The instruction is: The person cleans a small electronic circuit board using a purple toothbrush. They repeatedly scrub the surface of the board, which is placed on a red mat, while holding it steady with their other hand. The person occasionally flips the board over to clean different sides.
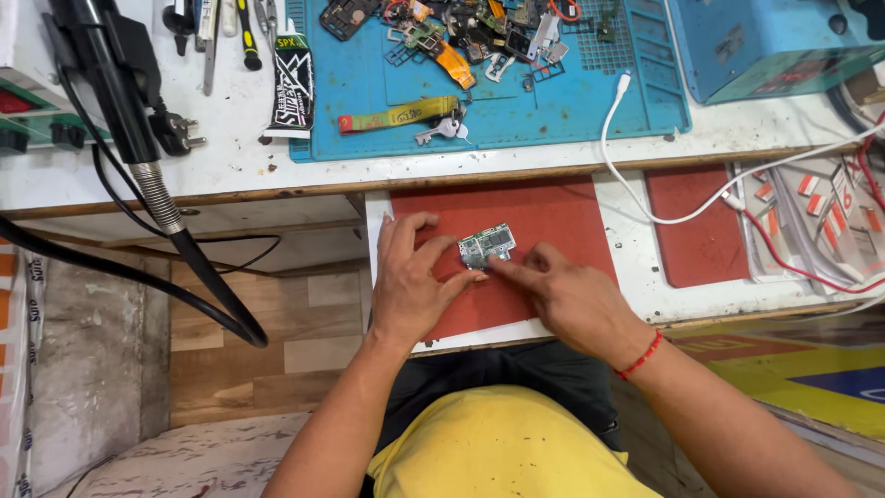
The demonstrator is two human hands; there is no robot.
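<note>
A small green circuit board (487,244) lies on a red pad (544,212) of a pull-out white shelf. My left hand (412,281) rests on the pad with thumb and fingers pinching the board's left edge. My right hand (558,288) lies to the right, its index fingertip pressing the board's lower right corner. A red thread band circles my right wrist.
A blue work mat (516,115) on the white bench above holds several phone parts, a yellow strap with keys (406,115) and a black glue tube (293,83). A white cable (636,184) crosses the shelf. A black hose (157,203) hangs at left; a second red pad (701,221) and a blue device (765,41) sit at right.
</note>
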